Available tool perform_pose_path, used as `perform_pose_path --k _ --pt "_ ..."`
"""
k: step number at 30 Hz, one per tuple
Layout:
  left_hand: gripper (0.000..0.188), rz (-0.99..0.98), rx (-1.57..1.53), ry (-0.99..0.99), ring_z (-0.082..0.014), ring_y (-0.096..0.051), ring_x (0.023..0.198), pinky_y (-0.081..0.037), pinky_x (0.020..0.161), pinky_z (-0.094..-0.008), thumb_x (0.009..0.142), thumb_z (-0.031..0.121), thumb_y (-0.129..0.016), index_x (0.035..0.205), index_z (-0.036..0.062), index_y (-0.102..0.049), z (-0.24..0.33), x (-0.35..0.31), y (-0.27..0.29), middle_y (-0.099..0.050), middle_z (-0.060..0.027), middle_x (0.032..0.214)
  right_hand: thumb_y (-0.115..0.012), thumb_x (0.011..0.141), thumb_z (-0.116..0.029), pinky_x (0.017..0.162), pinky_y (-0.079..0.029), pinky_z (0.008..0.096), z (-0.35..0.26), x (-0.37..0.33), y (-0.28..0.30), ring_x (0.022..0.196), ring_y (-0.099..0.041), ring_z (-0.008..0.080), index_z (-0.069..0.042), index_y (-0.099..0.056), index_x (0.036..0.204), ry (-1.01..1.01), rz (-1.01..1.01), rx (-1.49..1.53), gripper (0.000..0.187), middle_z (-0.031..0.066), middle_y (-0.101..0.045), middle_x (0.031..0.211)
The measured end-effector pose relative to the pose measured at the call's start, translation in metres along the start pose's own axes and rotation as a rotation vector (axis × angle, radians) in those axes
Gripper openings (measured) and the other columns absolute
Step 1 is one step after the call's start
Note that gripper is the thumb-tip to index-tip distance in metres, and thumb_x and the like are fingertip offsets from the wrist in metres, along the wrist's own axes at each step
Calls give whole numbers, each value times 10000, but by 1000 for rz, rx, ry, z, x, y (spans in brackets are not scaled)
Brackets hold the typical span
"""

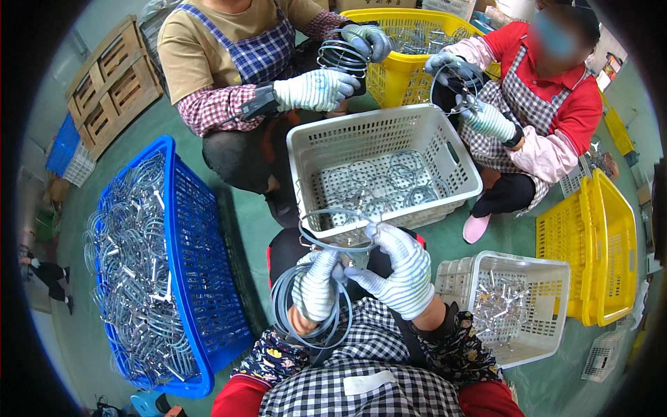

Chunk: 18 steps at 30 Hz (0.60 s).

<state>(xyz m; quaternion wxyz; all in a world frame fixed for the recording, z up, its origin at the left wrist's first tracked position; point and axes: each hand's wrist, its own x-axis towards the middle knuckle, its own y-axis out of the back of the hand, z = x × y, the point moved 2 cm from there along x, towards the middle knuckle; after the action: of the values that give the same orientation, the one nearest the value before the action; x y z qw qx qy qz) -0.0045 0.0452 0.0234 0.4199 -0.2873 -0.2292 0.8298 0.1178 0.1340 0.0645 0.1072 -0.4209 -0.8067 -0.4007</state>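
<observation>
In front of my lap, my gloved left hand [316, 286] is closed around a bundle of thin grey rings [283, 300], which hang about the hand and wrist. One more grey ring [332, 210] stands out above the bundle, tilted, with a small metal fitting on it. My gloved right hand [403, 278] grips this ring: its fingers touch the right side, and its thumb meets the left fingers at the fitting. Just beyond, a pale grey crate [382, 118] holds several similar rings [399, 177] on its floor. The exact finger contact at the fitting is partly hidden.
At left stands a blue crate [201, 278] heaped with rings. A white basket [559, 306] of small metal parts is at right, near stacked yellow crates [590, 243]. Two co-workers in striped gloves [316, 90] handle rings beside a yellow crate [389, 73]. Wooden pallets [114, 87] lean at the wall.
</observation>
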Motion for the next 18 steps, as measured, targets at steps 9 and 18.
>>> perform_pose_path --k 9,18 --pt "302 40 169 -67 -72 -475 491 -362 453 -202 882 279 -568 743 15 -615 0 -5 15 -581 -33 624 -622 788 -7 645 -458 209 22 -1 23 700 -537 74 -28 -585 1089 -658 179 865 304 48 -611 887" --pt "356 146 281 -109 -108 -492 556 -376 527 -234 859 359 -600 865 5 -629 12 12 -4 -550 -16 613 -663 757 -392 487 -462 337 -47 -24 -8 558 -592 230 -116 -639 832 244 -520 243 287 55 -600 699"
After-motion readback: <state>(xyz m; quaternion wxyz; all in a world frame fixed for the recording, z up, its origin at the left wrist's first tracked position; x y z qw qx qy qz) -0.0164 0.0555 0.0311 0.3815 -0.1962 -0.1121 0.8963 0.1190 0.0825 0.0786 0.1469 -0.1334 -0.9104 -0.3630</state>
